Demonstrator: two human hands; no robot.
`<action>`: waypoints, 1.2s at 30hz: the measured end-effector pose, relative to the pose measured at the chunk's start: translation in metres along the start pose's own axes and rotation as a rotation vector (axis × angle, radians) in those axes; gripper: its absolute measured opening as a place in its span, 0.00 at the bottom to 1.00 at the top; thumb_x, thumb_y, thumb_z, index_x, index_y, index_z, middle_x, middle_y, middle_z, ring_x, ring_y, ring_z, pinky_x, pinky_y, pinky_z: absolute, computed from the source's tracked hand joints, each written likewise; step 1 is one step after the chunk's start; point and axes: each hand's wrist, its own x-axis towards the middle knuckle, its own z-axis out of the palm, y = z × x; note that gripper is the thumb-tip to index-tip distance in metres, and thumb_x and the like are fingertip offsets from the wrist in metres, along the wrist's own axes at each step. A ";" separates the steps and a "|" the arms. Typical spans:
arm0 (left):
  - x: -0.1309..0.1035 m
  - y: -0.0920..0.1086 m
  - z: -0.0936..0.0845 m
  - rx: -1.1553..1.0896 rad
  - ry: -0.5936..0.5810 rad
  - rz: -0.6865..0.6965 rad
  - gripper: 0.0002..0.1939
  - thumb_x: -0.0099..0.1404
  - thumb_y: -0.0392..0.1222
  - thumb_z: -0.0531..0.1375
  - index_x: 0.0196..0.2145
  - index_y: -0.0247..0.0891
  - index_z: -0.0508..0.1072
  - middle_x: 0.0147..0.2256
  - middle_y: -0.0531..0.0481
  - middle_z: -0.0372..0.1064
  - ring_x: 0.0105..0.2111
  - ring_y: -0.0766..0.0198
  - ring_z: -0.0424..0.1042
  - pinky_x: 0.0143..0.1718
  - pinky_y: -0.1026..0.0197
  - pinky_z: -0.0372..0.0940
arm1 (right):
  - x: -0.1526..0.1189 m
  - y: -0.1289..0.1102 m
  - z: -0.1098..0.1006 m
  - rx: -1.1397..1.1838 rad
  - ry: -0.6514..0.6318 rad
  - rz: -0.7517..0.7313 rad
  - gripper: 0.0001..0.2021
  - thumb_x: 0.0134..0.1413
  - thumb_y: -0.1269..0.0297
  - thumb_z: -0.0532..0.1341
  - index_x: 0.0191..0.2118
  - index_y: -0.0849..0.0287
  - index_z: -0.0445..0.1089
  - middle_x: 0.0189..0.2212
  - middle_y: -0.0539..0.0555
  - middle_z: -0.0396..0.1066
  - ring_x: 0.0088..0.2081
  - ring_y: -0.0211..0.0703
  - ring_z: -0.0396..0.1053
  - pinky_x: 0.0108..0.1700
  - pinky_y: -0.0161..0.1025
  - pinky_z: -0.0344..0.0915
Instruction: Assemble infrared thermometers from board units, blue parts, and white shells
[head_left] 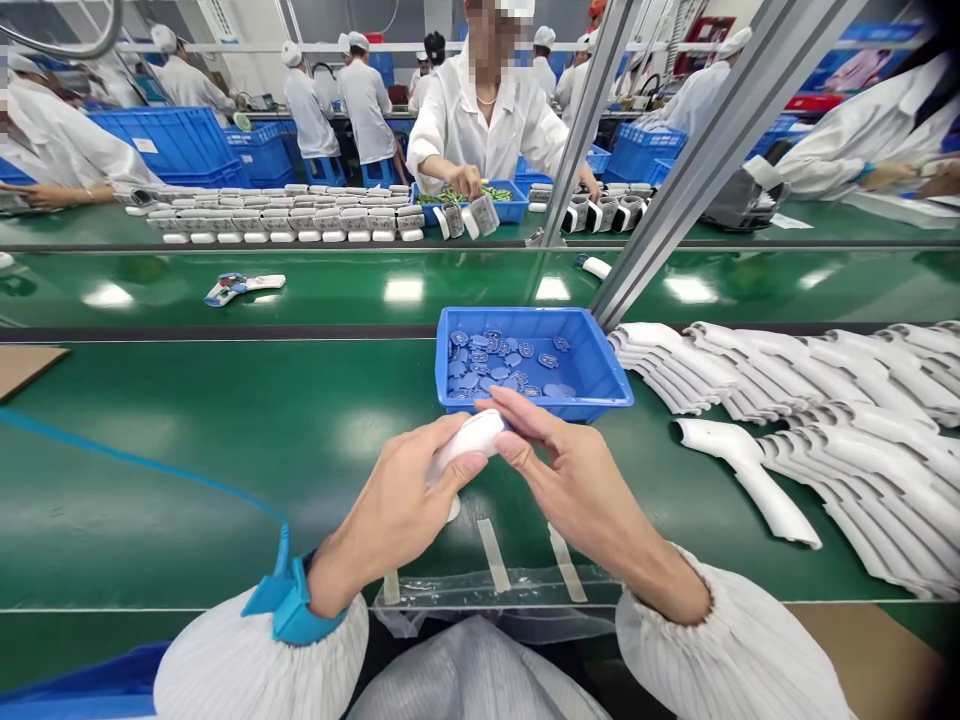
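I view the left hand (405, 485) clamped around a white part (474, 437), held above the worktop (187, 410), between its near edge and the blue bin (604, 398) at its far edge. The right hand (581, 475) closes on the part's right end; I cannot tell whether it pinches anything there. Caution: uneven finger pressure could make the part slip and fall; a taut blue cord (150, 458) could hinder the left wrist.

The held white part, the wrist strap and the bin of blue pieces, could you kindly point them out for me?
White part (478, 433): head view, its upper surface.
Wrist strap (304, 612): head view, its blue band.
Bin (529, 321): head view, its inner back wall.
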 end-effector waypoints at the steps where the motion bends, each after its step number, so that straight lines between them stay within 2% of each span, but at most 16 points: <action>1: 0.000 -0.001 0.002 0.061 0.027 0.031 0.19 0.73 0.51 0.54 0.56 0.41 0.71 0.49 0.48 0.75 0.45 0.57 0.73 0.45 0.57 0.62 | -0.001 0.000 0.002 -0.047 -0.011 -0.027 0.17 0.66 0.58 0.59 0.58 0.52 0.70 0.52 0.51 0.76 0.52 0.46 0.75 0.53 0.43 0.73; 6: -0.001 -0.009 0.012 0.379 0.124 0.249 0.14 0.73 0.44 0.53 0.47 0.36 0.74 0.41 0.45 0.78 0.37 0.56 0.74 0.42 0.52 0.58 | -0.015 0.009 0.009 -0.283 0.131 -0.182 0.11 0.69 0.63 0.55 0.50 0.58 0.71 0.45 0.56 0.78 0.44 0.44 0.76 0.47 0.40 0.72; 9: -0.007 -0.013 0.014 0.400 0.129 0.309 0.11 0.71 0.45 0.56 0.47 0.39 0.74 0.41 0.48 0.78 0.38 0.57 0.72 0.43 0.52 0.57 | -0.027 0.012 0.002 -0.394 0.062 -0.188 0.08 0.68 0.63 0.57 0.48 0.57 0.69 0.40 0.53 0.77 0.39 0.43 0.73 0.40 0.39 0.70; 12: -0.014 -0.016 0.021 0.302 0.371 0.174 0.10 0.71 0.45 0.57 0.35 0.39 0.74 0.33 0.50 0.75 0.34 0.62 0.70 0.37 0.58 0.59 | -0.037 0.010 -0.004 -0.451 -0.043 -0.233 0.06 0.69 0.64 0.55 0.45 0.56 0.68 0.38 0.52 0.75 0.35 0.42 0.69 0.37 0.39 0.68; 14: -0.013 -0.019 0.030 0.296 0.587 0.088 0.18 0.71 0.44 0.57 0.23 0.38 0.66 0.22 0.53 0.65 0.24 0.66 0.63 0.28 0.61 0.55 | -0.044 0.009 0.000 -0.461 -0.073 -0.261 0.07 0.69 0.65 0.54 0.48 0.57 0.67 0.40 0.53 0.74 0.36 0.43 0.68 0.38 0.40 0.67; 16: -0.007 -0.022 0.039 0.375 0.716 0.121 0.25 0.70 0.42 0.58 0.16 0.38 0.58 0.16 0.56 0.54 0.18 0.69 0.53 0.23 0.60 0.48 | -0.051 0.007 0.012 -0.486 -0.060 -0.264 0.09 0.70 0.63 0.53 0.50 0.59 0.67 0.39 0.54 0.74 0.35 0.43 0.68 0.36 0.39 0.66; 18: 0.003 -0.026 0.042 0.440 0.767 0.204 0.26 0.68 0.39 0.59 0.14 0.37 0.56 0.14 0.56 0.52 0.17 0.71 0.50 0.22 0.59 0.45 | -0.058 0.006 0.025 -0.540 0.004 -0.247 0.11 0.70 0.62 0.52 0.49 0.61 0.68 0.36 0.55 0.72 0.33 0.43 0.68 0.32 0.39 0.64; 21: 0.010 -0.029 0.036 0.433 0.697 0.230 0.27 0.69 0.39 0.57 0.13 0.37 0.56 0.13 0.56 0.51 0.15 0.71 0.50 0.21 0.59 0.45 | -0.062 0.006 0.038 -0.553 0.085 -0.195 0.15 0.71 0.59 0.50 0.46 0.61 0.70 0.32 0.54 0.71 0.30 0.43 0.67 0.29 0.39 0.59; 23: 0.003 -0.028 0.027 0.375 0.586 0.172 0.24 0.69 0.43 0.58 0.16 0.37 0.62 0.15 0.56 0.56 0.17 0.69 0.56 0.22 0.60 0.50 | -0.057 0.007 0.038 -0.428 0.070 -0.051 0.17 0.70 0.54 0.50 0.45 0.60 0.71 0.31 0.53 0.71 0.30 0.43 0.66 0.30 0.38 0.58; 25: -0.012 -0.028 0.019 0.284 0.507 0.155 0.14 0.70 0.47 0.58 0.29 0.38 0.74 0.25 0.51 0.70 0.28 0.64 0.69 0.30 0.61 0.61 | -0.048 0.009 0.034 -0.217 0.005 0.260 0.22 0.69 0.48 0.48 0.38 0.59 0.72 0.26 0.51 0.69 0.26 0.40 0.63 0.28 0.37 0.56; 27: -0.026 -0.030 0.015 0.186 0.551 0.195 0.11 0.70 0.48 0.57 0.41 0.39 0.74 0.40 0.45 0.74 0.43 0.58 0.72 0.42 0.57 0.66 | -0.038 0.010 0.030 0.048 -0.137 0.626 0.26 0.67 0.45 0.46 0.30 0.59 0.69 0.20 0.49 0.63 0.20 0.35 0.55 0.24 0.36 0.51; 29: -0.032 -0.035 0.016 0.092 0.691 0.175 0.14 0.72 0.48 0.55 0.33 0.38 0.73 0.36 0.46 0.74 0.39 0.59 0.73 0.41 0.57 0.67 | -0.032 0.009 0.029 0.231 -0.364 0.824 0.29 0.66 0.41 0.44 0.27 0.58 0.66 0.17 0.47 0.60 0.17 0.34 0.49 0.21 0.35 0.46; 30: -0.031 -0.038 0.018 0.045 0.761 0.119 0.18 0.73 0.48 0.54 0.27 0.38 0.71 0.30 0.48 0.72 0.33 0.62 0.72 0.36 0.59 0.66 | -0.031 0.008 0.031 0.225 -0.458 0.809 0.29 0.65 0.40 0.45 0.28 0.58 0.67 0.17 0.48 0.62 0.17 0.34 0.50 0.21 0.35 0.47; 32: -0.021 -0.045 0.021 -0.034 0.842 -0.016 0.25 0.73 0.50 0.53 0.19 0.39 0.66 0.19 0.53 0.64 0.22 0.66 0.65 0.27 0.62 0.61 | -0.034 0.005 0.038 -0.020 -0.519 0.591 0.24 0.63 0.40 0.52 0.34 0.58 0.68 0.21 0.50 0.69 0.20 0.37 0.60 0.24 0.35 0.49; 34: -0.007 -0.051 0.023 -0.069 0.844 -0.101 0.28 0.72 0.53 0.54 0.17 0.39 0.65 0.16 0.54 0.60 0.18 0.68 0.61 0.23 0.62 0.56 | -0.039 0.001 0.048 -0.410 -0.449 0.289 0.18 0.64 0.46 0.56 0.39 0.57 0.69 0.26 0.53 0.74 0.25 0.42 0.68 0.25 0.36 0.48; 36: 0.007 -0.054 0.022 -0.019 0.845 -0.137 0.28 0.70 0.53 0.56 0.15 0.39 0.64 0.15 0.55 0.59 0.17 0.69 0.58 0.22 0.62 0.54 | -0.042 -0.001 0.059 -0.679 -0.393 0.078 0.15 0.68 0.51 0.53 0.41 0.57 0.69 0.28 0.55 0.75 0.26 0.46 0.72 0.24 0.38 0.44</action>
